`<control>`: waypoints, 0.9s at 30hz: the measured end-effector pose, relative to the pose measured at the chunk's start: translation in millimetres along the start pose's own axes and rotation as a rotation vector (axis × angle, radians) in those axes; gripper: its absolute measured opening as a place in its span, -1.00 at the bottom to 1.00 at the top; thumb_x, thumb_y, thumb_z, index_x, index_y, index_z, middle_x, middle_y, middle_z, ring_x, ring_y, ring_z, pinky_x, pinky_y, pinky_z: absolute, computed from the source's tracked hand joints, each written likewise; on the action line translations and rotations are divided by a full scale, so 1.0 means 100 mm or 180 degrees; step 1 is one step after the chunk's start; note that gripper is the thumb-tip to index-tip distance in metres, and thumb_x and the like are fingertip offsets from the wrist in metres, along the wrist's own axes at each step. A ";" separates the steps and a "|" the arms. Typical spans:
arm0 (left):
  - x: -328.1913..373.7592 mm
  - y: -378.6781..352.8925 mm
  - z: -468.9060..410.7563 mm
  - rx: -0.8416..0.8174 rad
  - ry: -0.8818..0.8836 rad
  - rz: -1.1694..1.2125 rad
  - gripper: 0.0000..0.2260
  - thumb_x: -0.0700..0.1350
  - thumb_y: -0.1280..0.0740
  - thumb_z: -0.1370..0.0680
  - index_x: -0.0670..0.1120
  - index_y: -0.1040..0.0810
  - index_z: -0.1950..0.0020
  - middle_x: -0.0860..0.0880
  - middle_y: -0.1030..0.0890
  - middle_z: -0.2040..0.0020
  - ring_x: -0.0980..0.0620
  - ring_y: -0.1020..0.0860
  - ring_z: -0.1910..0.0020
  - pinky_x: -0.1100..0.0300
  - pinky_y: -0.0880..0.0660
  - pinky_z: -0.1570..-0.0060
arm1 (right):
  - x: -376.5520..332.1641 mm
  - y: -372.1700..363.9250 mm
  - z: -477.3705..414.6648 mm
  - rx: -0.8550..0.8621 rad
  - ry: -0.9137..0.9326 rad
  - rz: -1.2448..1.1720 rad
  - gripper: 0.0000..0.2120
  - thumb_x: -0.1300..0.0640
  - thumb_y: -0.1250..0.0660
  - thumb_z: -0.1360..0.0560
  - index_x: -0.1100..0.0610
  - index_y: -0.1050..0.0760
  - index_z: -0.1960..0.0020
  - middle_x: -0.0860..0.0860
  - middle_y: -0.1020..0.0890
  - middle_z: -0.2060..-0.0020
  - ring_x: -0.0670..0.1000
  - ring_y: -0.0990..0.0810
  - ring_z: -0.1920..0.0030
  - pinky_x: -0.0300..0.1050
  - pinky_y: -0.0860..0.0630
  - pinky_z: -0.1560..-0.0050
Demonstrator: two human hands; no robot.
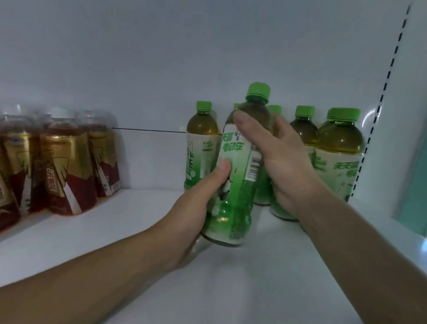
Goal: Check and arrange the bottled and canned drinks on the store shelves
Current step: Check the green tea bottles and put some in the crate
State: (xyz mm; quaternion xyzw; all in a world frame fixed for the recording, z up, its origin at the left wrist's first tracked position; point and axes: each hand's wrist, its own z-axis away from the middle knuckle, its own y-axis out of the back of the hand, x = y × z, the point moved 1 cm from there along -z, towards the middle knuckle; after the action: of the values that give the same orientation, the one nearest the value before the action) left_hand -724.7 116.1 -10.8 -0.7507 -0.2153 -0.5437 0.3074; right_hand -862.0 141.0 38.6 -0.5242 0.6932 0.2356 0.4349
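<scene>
1. Two hands hold one green tea bottle (pixel 239 189), tilted at the front of the white shelf (pixel 152 233). I cannot tell whether its base touches the shelf.
2. Risk: its shoulder is close to the standing green tea bottles (pixel 339 155) behind. A careless push back would likely knock one and topple its neighbours.
3. Risk: the base sits near the shelf's front part, so loosening both grips while it leans could let it tip or roll off.
4. Risk: a leftward swing might strike the shrink-wrapped pack of red-and-gold bottles (pixel 63 166), though that is well apart.
5. Left hand (pixel 199 199): curled round the lower body, thumb pressed on the label.
6. Right hand (pixel 283 164): wrapped round the upper part, one digit across the front and the rest behind, forearm reaching in from the right.
</scene>
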 end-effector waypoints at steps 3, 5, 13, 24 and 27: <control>-0.01 0.02 -0.01 0.0164 0.0097 0.0074 -0.45 0.27 -0.27 -0.41 0.00 -0.61 -0.28 -0.06 -0.72 -0.01 -0.02 -0.70 0.13 0.15 -0.62 0.28 | 0.03 -0.05 -0.03 -0.0030 -0.0197 -0.0275 -0.39 -0.14 -0.58 -0.33 0.12 -0.50 -0.25 0.04 -0.73 0.00 0.06 -0.72 -0.02 0.13 -0.61 -0.17; 0.01 0.04 0.02 0.0100 0.0337 0.0305 -0.42 0.29 -0.29 -0.42 -0.10 -0.63 -0.22 -0.15 -0.69 0.07 -0.09 -0.65 0.24 0.11 -0.60 0.31 | 0.01 -0.05 -0.02 -0.0442 -0.0374 -0.0777 -0.44 -0.20 -0.49 -0.39 0.17 -0.54 -0.20 0.07 -0.70 0.04 0.08 -0.68 -0.01 0.13 -0.57 -0.20; 0.03 0.01 -0.01 0.0068 0.0251 -0.0037 -0.36 0.31 -0.27 -0.35 0.00 -0.57 -0.33 -0.07 -0.73 0.03 -0.02 -0.71 0.16 0.15 -0.62 0.32 | 0.02 -0.07 -0.01 -0.0105 -0.0111 -0.0642 -0.48 -0.03 -0.50 -0.46 0.19 -0.50 -0.32 0.06 -0.71 0.00 0.04 -0.71 0.00 0.08 -0.61 -0.12; -0.04 0.08 0.01 0.0007 0.0380 0.0065 -0.42 0.31 -0.44 -0.33 -0.03 -0.65 -0.21 -0.15 -0.71 -0.06 -0.13 -0.70 0.07 -0.03 -0.63 0.06 | 0.05 -0.05 -0.01 -0.0169 -0.0298 -0.0980 -0.75 -0.03 -0.41 -0.55 0.14 -0.54 -0.05 0.10 -0.61 0.17 0.04 -0.59 0.24 -0.03 -0.56 0.11; -0.07 0.10 0.01 0.0122 0.0181 -0.0128 -0.47 0.27 -0.40 -0.33 0.03 -0.64 -0.20 -0.08 -0.73 -0.03 -0.07 -0.70 0.06 0.05 -0.63 0.08 | 0.04 -0.06 -0.01 0.0023 -0.0189 -0.0871 -0.79 0.02 -0.46 -0.51 0.14 -0.55 -0.01 0.06 -0.63 0.22 0.02 -0.63 0.23 -0.01 -0.60 0.11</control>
State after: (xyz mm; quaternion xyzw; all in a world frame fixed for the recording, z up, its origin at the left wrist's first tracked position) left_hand -720.1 110.0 -20.0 -0.7245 -0.2319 -0.5666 0.3166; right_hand -856.6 135.9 36.0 -0.6050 0.6030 0.1869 0.4851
